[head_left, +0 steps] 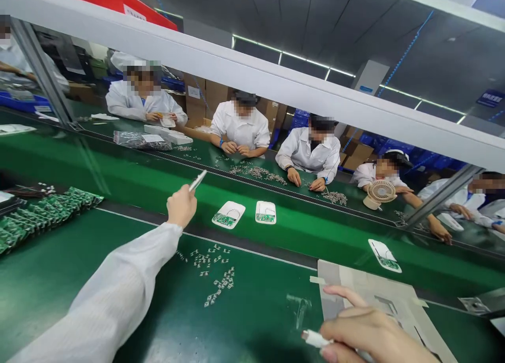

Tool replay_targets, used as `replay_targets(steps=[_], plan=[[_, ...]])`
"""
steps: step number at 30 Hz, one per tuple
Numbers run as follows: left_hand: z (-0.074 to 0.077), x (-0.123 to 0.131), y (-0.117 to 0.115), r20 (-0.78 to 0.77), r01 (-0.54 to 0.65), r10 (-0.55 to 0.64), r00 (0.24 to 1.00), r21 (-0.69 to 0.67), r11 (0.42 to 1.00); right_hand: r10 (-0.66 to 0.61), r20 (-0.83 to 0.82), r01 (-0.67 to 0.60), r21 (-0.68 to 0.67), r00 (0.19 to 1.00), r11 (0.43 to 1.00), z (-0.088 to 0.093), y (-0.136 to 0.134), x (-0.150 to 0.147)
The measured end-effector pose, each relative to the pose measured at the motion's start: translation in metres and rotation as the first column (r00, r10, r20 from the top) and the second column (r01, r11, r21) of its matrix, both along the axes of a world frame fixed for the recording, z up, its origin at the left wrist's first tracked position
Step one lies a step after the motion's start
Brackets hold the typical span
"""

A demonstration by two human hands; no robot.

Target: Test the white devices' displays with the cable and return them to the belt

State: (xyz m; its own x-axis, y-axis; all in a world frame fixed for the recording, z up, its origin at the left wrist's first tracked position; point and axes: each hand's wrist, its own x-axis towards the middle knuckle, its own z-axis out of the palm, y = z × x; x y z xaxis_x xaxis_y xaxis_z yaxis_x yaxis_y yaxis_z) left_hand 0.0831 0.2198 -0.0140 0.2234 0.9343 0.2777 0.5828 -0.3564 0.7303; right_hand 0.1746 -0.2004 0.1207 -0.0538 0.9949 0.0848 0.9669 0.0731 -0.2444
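My left hand reaches out over the near edge of the conveyor belt, its fingers closed on a thin white case seen nearly edge-on. Close to the bench surface at the lower right, my right hand pinches a white cable plug between thumb and finger. Its forefinger is stretched out. Beyond my left hand, a white case with a green circuit board lies on the belt beside a similar case. Small metal parts are scattered on the green bench between my hands.
Green circuit boards stand in a row at the left. A taped paper sheet lies by my right hand, and another case rests on the belt beyond. Across the belt, several people in white coats sit near small parts and a fan.
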Motion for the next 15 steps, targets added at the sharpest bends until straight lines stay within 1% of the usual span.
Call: replay_targets(steps=[1,3,5,7,9,11,13,15], plan=[[-0.011,0.001,0.009,-0.095,0.038,-0.038,0.995,0.000,0.999,0.009,0.013,-0.009,-0.032,1.000,0.999,0.001,0.001,0.000],[-0.029,0.003,0.019,-0.261,0.114,-0.110,0.959,0.000,0.994,0.010,0.033,-0.008,-0.058,0.999,0.998,0.000,0.003,-0.001],[-0.042,0.005,0.022,-0.388,0.182,-0.167,0.906,0.001,0.983,0.010,0.041,-0.008,-0.052,0.999,0.999,-0.001,0.002,0.000],[-0.050,0.009,0.022,-0.483,0.238,-0.208,0.851,0.000,0.971,0.004,0.041,-0.003,-0.029,0.999,1.000,-0.004,0.000,0.002],[-0.055,0.013,0.021,-0.551,0.287,-0.244,0.798,-0.008,0.958,-0.003,0.038,0.003,-0.008,0.999,1.000,-0.006,-0.003,0.004],[-0.056,0.016,0.019,-0.599,0.335,-0.284,0.749,-0.028,0.942,-0.002,0.045,0.003,-0.004,0.999,1.000,-0.007,-0.005,0.004],[-0.054,0.021,0.014,-0.633,0.369,-0.321,0.705,-0.060,0.928,0.011,0.067,-0.010,-0.016,0.998,1.000,-0.007,-0.006,0.003],[-0.048,0.029,0.005,-0.661,0.350,-0.319,0.680,-0.090,0.932,0.027,0.103,-0.025,-0.025,0.994,0.999,-0.007,-0.006,0.002]])
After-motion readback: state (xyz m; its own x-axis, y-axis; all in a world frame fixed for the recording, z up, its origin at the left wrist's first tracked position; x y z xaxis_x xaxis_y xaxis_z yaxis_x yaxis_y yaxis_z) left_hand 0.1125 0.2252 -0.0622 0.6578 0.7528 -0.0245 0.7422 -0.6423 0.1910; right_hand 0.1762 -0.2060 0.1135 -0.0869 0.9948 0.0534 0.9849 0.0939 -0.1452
